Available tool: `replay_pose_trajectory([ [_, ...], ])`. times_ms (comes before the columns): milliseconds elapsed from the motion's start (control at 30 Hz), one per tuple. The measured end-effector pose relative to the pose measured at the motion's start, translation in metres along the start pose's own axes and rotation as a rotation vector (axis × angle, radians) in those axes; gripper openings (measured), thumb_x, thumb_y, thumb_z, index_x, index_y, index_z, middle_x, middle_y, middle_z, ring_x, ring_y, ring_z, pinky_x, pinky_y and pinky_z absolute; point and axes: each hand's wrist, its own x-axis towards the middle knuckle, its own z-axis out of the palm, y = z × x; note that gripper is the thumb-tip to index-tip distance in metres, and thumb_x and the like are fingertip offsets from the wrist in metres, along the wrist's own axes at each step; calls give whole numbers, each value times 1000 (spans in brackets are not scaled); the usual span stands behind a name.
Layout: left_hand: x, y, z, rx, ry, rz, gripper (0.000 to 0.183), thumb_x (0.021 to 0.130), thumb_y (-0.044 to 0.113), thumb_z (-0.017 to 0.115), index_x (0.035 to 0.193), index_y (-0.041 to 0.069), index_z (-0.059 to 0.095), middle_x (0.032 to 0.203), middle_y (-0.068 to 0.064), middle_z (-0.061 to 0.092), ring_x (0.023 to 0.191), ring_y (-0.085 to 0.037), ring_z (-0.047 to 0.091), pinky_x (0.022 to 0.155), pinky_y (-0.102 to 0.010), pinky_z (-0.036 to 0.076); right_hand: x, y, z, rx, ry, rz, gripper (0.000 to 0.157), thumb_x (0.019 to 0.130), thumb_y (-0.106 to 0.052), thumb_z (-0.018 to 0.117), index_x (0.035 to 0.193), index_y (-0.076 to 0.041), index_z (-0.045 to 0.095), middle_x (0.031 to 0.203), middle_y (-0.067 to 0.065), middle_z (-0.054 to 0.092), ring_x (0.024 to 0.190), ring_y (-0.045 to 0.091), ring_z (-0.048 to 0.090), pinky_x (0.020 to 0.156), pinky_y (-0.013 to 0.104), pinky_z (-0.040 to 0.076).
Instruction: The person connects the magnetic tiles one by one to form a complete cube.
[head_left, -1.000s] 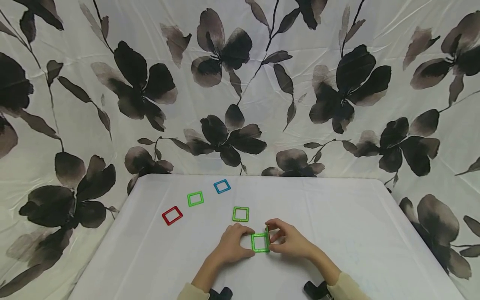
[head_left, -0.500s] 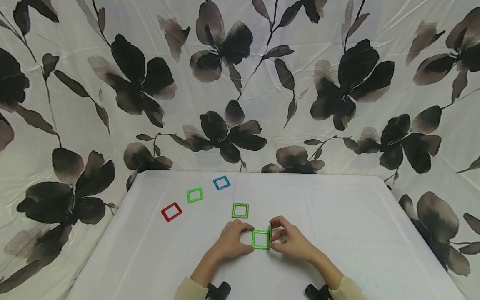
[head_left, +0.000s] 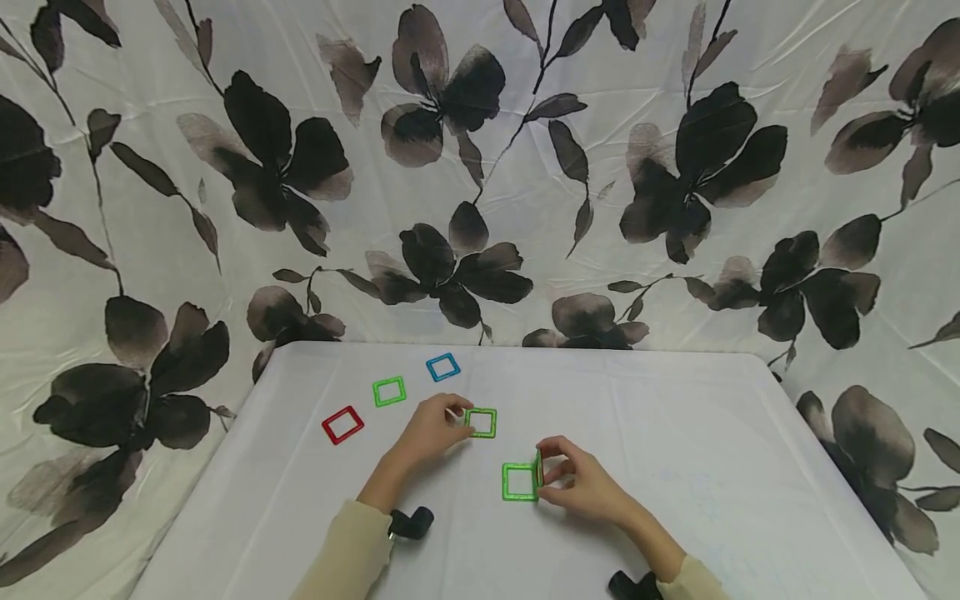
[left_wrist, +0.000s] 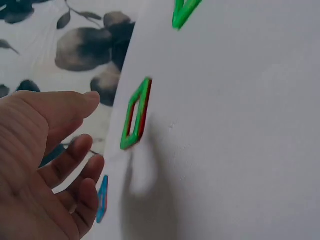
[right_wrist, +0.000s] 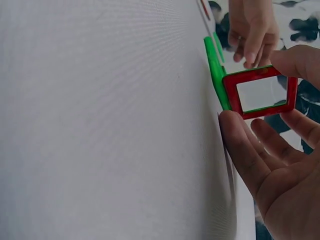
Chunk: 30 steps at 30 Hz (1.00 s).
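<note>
My right hand (head_left: 577,475) pinches a square frame-like magnetic tile (right_wrist: 233,95) between thumb and fingers. That tile stands on edge, red on the side facing the palm, along the right side of a flat green magnetic tile (head_left: 519,498). Farther back, my left hand (head_left: 429,429) is at the left side of another green tile (head_left: 493,423) that lies flat. In the left wrist view, the left hand (left_wrist: 50,155) has its thumb straight and fingers loosely bent, with a gap between it and this tile (left_wrist: 145,110), whose underside is red.
Toward the back left of the white-covered table (head_left: 675,433) lie a red tile (head_left: 349,435), a green tile (head_left: 391,403) and a blue tile (head_left: 447,377), spaced apart. Behind the table hangs a floral cloth (head_left: 465,283). Black camera mounts (head_left: 412,523) sit at the wrists.
My left hand has left the flat green tile in front and moved back and left to the other green tile. The right hand keeps holding the upright tile in place.
</note>
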Motion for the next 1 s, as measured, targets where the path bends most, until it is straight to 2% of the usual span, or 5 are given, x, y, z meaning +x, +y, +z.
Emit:
replay_pose_trajectory([
  [233,25,-22,0,-37,-62,-21,35,79,15,81,112,9,70,92,-1,61,81,-16,55,73,-33,48,-1,2,-2,-20,-2,8,53,81,3,75,128,-3,50,126,26,53,91,40,63,68,32,53],
  [400,35,-30,1,-78,-45,-35,30,81,16,80,109,8,72,86,0,60,75,-15,57,70,-32,48,0,-1,-4,-40,-5,-10,54,80,3,75,128,-3,51,125,25,54,90,41,63,68,33,54],
  [533,38,-29,0,-74,-41,-53,27,80,18,82,104,9,74,81,0,60,74,-16,56,68,-33,46,0,-2,-5,-53,-4,-12,54,80,3,75,128,-3,51,123,24,55,90,41,63,68,32,54],
  [733,39,-32,2,5,-14,-59,22,78,22,83,96,11,77,75,3,61,72,-14,53,65,-30,44,1,-1,-4,-55,-9,4,55,80,4,75,129,-3,51,119,23,58,89,40,63,68,32,53],
  [1000,40,-28,4,50,4,-93,17,77,24,83,87,11,77,74,5,64,70,-13,56,64,-31,47,6,27,-2,-93,-12,6,59,82,-2,75,134,-1,48,124,17,57,90,30,64,69,31,54],
])
